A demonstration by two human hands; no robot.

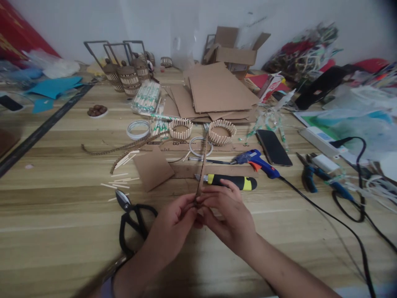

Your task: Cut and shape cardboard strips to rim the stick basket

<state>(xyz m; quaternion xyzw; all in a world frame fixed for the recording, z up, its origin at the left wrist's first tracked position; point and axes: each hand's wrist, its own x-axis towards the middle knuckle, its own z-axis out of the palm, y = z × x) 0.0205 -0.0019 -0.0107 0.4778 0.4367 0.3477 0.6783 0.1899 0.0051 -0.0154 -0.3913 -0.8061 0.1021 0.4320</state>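
Observation:
Both my hands meet above the near part of the wooden table [62,231]. My left hand [173,227] and my right hand [226,215] pinch the near end of a thin corrugated cardboard strip [203,165], which stands on edge and runs away from me. Just past my fingers lies a yellow and black utility knife [232,181]. Black scissors [133,219] lie to the left of my left hand. A blue glue gun [257,160] rests behind the knife, with its black cord trailing right.
Two stick rings [221,131], tape rolls [138,129], loose sticks [120,180] and cardboard pieces [153,167] lie mid-table. A phone [273,147], pliers [310,176] and cables lie at the right. Cardboard sheets [217,89], a box [235,51] and small stick lanterns [128,78] stand at the back.

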